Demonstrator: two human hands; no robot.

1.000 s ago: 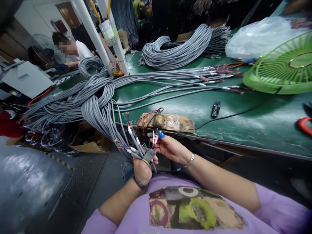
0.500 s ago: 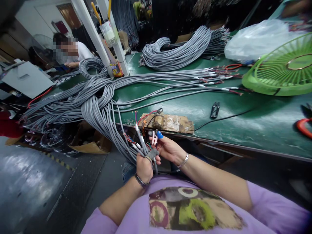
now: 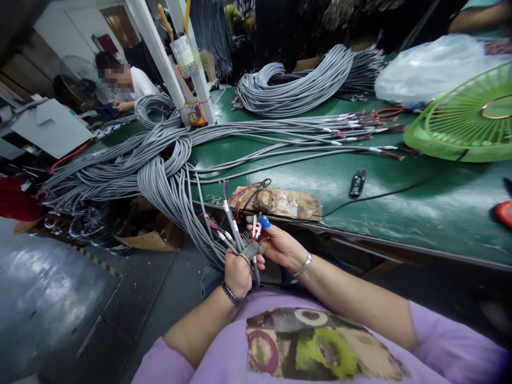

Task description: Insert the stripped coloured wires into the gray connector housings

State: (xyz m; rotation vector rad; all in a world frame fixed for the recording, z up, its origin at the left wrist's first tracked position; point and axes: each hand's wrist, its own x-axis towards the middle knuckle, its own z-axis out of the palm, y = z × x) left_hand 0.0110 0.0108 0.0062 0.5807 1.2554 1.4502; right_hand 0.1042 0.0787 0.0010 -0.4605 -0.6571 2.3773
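My left hand (image 3: 239, 272), with a grey cover on its thumb, is closed around several grey cables (image 3: 235, 229). Their white-banded ends point up and away, with thin coloured wires fanning out. My right hand (image 3: 282, 246) wears a blue fingertip cover and is closed at the fingertips on a small pale pink clip-like tool (image 3: 256, 228). This tool sits just above the left thumb, beside thin red wires. Both hands are close together at the table's front edge, near a worn wooden block (image 3: 288, 205) with a cord. Fingers partly hide the wire ends.
A large bundle of grey cable (image 3: 164, 170) drapes over the green table's (image 3: 304, 168) left edge. Behind lie a coiled cable bundle (image 3: 296, 88) and a plastic bag (image 3: 428, 69). At the right are a green fan (image 3: 460, 128), black snips (image 3: 357, 183) and a red handle (image 3: 504, 213). Another person (image 3: 138, 85) sits far left.
The whole view has shifted slightly right and down. My hands stay in nearly the same pose on the cables and the pink tool.
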